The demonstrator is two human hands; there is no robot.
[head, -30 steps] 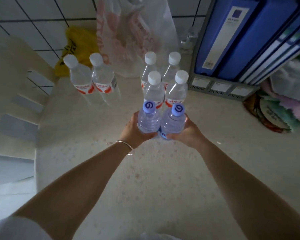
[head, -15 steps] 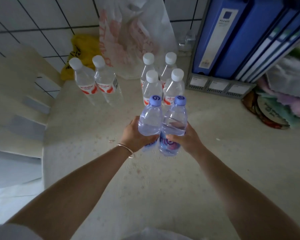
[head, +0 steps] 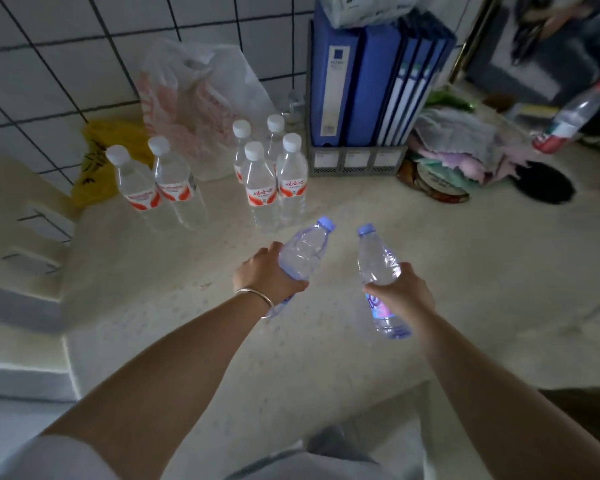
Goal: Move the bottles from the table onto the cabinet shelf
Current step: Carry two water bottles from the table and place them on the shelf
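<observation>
My left hand [head: 267, 275] grips a clear blue-capped bottle [head: 305, 249], tilted with its cap pointing up and right, above the table [head: 326, 341]. My right hand [head: 400, 294] holds a second blue-capped bottle [head: 376, 265] around its middle, lifted off the table and leaning slightly left. Behind them several white-capped bottles with red labels [head: 274, 174] stand in a tight cluster. A pair of the same kind [head: 156, 185] stands further left. No cabinet shelf is identifiable in view.
A white and red plastic bag [head: 194, 95] and a yellow bag [head: 101, 154] lean on the tiled wall. Blue binders [head: 371, 81] fill a grey rack at the back. Folded cloths [head: 465, 147], a round tin and a red-labelled bottle [head: 568, 119] lie right.
Both hands have lifted the two blue-capped bottles off the table, pulled them back from the cluster and moved them apart. The view has shifted right.
</observation>
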